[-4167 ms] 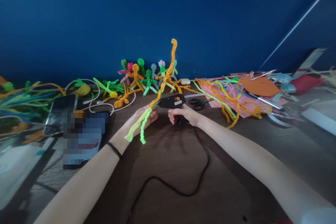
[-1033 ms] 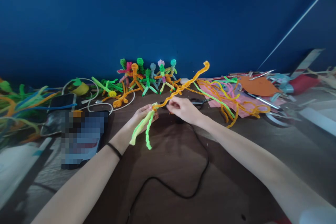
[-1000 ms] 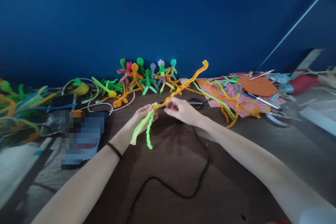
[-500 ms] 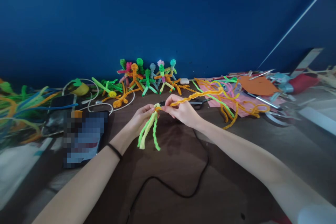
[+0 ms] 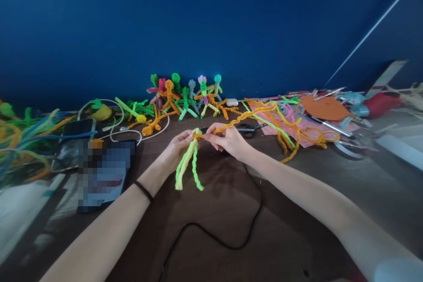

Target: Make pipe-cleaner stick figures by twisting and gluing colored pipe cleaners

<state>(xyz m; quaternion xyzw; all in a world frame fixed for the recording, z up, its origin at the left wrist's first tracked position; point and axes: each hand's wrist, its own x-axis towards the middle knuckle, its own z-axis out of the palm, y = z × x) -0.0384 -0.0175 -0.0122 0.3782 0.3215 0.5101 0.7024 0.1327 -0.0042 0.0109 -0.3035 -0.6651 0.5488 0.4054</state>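
Observation:
My left hand (image 5: 179,147) pinches the top of a green and pale-yellow pipe-cleaner figure (image 5: 188,161), whose fuzzy strands hang down above the table. An orange pipe cleaner (image 5: 246,116) wraps round the figure near its top. Its wavy length runs through the closed fingers of my right hand (image 5: 226,139) and arcs away to the right. Both hands are close together, just apart. Behind them, several finished pipe-cleaner figures (image 5: 186,103) in green, orange, pink and blue stand against the blue wall.
A tablet or phone (image 5: 107,176) with a blurred screen lies left, near pipe cleaners (image 5: 29,141) and a white cable (image 5: 114,134). Right are scissors (image 5: 249,130), pink paper (image 5: 264,128) and orange paper (image 5: 325,108). A black cable (image 5: 228,245) crosses the table in front.
The orange pipe cleaner's band now shows more clearly round the figure's top. My right hand has shifted slightly down, and the hanging strands have swung a little right.

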